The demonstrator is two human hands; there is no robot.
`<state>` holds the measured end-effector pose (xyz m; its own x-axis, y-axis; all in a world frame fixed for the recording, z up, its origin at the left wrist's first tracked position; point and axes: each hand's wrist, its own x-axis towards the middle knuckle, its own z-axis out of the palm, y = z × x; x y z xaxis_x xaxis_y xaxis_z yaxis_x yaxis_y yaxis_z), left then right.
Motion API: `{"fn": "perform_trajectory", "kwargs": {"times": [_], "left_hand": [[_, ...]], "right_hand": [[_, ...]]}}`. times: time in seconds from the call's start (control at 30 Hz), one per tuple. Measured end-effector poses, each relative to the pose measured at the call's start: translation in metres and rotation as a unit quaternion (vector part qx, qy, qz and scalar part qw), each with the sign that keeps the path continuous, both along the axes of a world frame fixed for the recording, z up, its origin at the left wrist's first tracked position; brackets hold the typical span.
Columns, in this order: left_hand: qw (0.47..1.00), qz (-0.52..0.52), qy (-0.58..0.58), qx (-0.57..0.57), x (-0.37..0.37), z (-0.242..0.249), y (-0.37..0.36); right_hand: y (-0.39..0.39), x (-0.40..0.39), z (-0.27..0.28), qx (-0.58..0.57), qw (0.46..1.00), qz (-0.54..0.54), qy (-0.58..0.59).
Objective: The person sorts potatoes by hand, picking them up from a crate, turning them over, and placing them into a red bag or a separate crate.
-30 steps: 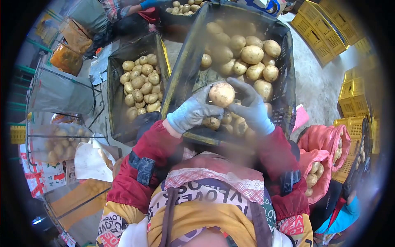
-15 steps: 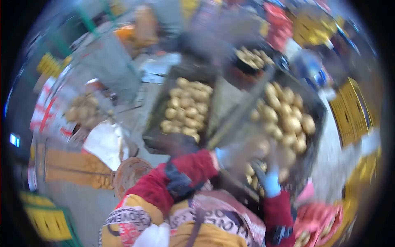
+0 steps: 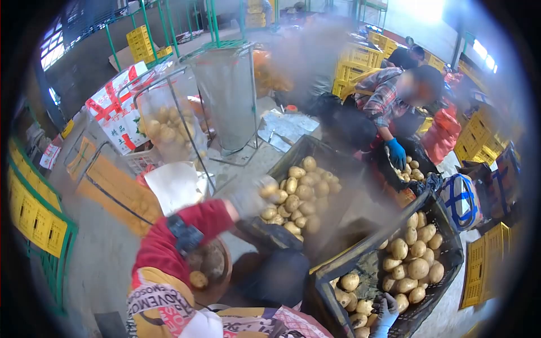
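Observation:
My left hand (image 3: 249, 197), in a pale glove smeared by motion, is closed around a potato (image 3: 268, 189) at the near left edge of the middle crate (image 3: 256, 234) of potatoes. My right hand (image 3: 384, 312), in a grey glove with a light blue cuff, reaches into the near right crate (image 3: 325, 276). Its fingers are apart and lie among the potatoes (image 3: 417, 269), touching some; I see nothing held in them. A dark sheet (image 3: 369, 273) lies between the potatoes in that crate.
A round tub (image 3: 224, 265) with a potato stands by my left arm. Across from me, a co-worker's blue-gloved hand (image 3: 396, 153) is over another potato container. A wire stand (image 3: 225, 101), a bag of potatoes (image 3: 172, 127) and yellow crates (image 3: 487, 265) stand around.
My left hand has swung left from the right crate to the middle crate with a potato. My right hand stays in the right crate. The view has tilted up and turned left.

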<state>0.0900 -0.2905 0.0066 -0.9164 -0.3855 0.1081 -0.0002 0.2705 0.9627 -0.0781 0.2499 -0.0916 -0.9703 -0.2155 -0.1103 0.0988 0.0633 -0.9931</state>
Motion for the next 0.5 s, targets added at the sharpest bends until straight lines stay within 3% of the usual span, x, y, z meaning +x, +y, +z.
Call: {"fn": "perform_trajectory", "kwargs": {"times": [0.07,0.1,0.13,0.17,0.23,0.3,0.37,0.4,0.43,0.47,0.5], "left_hand": [[0.977,0.137,0.154,0.056,-0.009,0.008,-0.108],[0.899,-0.210,0.289,0.253,-0.025,0.031,-0.194],[0.895,0.014,0.289,0.340,-0.026,0.077,-0.220],[0.895,0.014,0.290,0.338,-0.038,0.117,-0.237],[0.864,0.255,0.373,0.222,-0.064,0.177,-0.265],[0.881,0.276,0.336,0.186,-0.106,0.148,-0.307],[0.905,0.284,0.276,0.154,-0.133,0.127,-0.277],[0.916,0.189,0.220,0.276,-0.139,0.127,-0.205],[0.902,0.088,0.141,0.398,-0.152,0.118,-0.138],[0.913,0.012,0.078,0.400,-0.166,0.097,-0.102],[0.913,-0.063,0.018,0.402,-0.174,0.071,-0.070]], "right_hand": [[0.004,-0.003,-0.016,-0.004,1.000,0.026,-0.006],[0.004,-0.003,-0.020,-0.003,0.999,0.032,-0.004],[0.004,-0.003,-0.019,-0.004,1.000,0.030,-0.004],[0.005,-0.004,-0.019,0.014,0.999,0.030,-0.017],[-0.002,-0.003,-0.001,0.030,0.999,0.028,-0.023],[-0.013,0.010,0.034,0.070,0.997,0.029,-0.030],[-0.018,0.004,0.030,0.011,0.995,0.009,0.096],[0.008,-0.015,-0.004,0.193,0.948,-0.002,0.253],[-0.009,-0.003,0.038,0.143,0.980,-0.052,0.126],[0.015,-0.015,0.014,0.065,0.992,-0.066,0.084],[0.003,-0.006,0.050,0.117,0.971,-0.087,0.191]]}}
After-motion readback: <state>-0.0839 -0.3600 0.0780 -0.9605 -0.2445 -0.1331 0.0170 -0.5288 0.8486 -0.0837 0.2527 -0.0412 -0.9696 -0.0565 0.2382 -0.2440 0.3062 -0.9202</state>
